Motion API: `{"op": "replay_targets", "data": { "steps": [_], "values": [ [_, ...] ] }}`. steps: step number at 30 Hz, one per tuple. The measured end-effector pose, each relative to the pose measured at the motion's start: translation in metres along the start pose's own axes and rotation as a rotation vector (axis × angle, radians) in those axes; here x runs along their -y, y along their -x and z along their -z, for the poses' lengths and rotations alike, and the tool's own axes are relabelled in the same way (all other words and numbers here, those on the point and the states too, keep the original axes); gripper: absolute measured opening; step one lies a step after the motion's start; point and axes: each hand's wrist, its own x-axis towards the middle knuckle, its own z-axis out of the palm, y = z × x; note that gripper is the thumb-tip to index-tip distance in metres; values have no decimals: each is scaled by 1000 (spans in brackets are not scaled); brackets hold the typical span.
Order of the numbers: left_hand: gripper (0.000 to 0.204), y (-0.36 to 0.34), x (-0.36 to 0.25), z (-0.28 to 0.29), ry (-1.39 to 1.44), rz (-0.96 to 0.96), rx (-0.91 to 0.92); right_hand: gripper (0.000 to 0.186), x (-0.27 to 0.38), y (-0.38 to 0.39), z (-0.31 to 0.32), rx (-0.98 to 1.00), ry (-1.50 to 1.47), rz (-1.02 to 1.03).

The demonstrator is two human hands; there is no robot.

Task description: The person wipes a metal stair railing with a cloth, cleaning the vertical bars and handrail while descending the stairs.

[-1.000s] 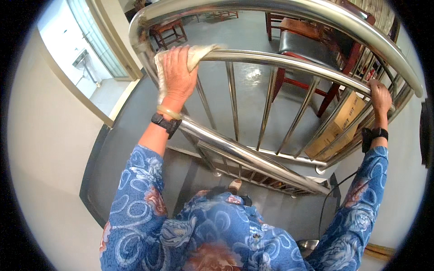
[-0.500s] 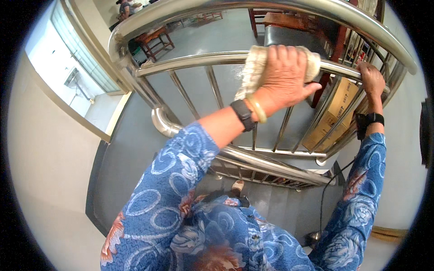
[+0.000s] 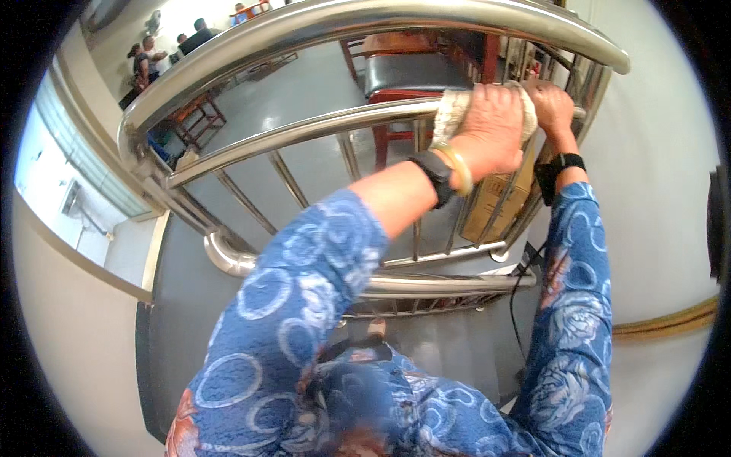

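My left hand point(image 3: 493, 126) lies over a cream, coarse-woven cloth point(image 3: 452, 114). It presses the cloth round the middle bar point(image 3: 304, 131) of a shiny steel railing, its fingers over the top. Just to the right, my right hand point(image 3: 553, 110) is closed on the same bar near its right end, almost touching the cloth. Part of the cloth and the right hand's fingertips are hidden. Above both hands curves the thick steel top rail point(image 3: 365, 29). Thin upright bars point(image 3: 288, 180) run down below the middle bar.
Behind the railing stand a black-seated wooden chair point(image 3: 417, 75), a wooden stool point(image 3: 196, 118) and a cardboard box point(image 3: 495, 209). Several people point(image 3: 199, 34) are far off at the upper left. A lower steel rail point(image 3: 449, 285) and a dark cable point(image 3: 515, 305) are below.
My left hand has slid the cloth rightward along the bar, up beside my right hand. My right hand still grips the bar. The whole view has shifted, so the railing appears farther left.
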Motion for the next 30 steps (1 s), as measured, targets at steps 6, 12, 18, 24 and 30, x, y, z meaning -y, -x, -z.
{"op": "replay_targets", "data": {
  "steps": [6,12,18,24,30],
  "values": [
    [62,27,49,50,172,-148,-138,24,-1,3,-7,136,-89,-167],
    [50,86,134,129,-20,150,573,28,12,-4,15,185,-340,-242],
    [45,110,160,114,-24,79,520,32,9,-8,15,265,-524,-350],
    [50,113,152,99,-176,157,406,24,63,-6,50,-401,-550,-337],
    [50,116,143,104,-215,228,353,32,148,0,54,-268,-446,7]
  ]
}}
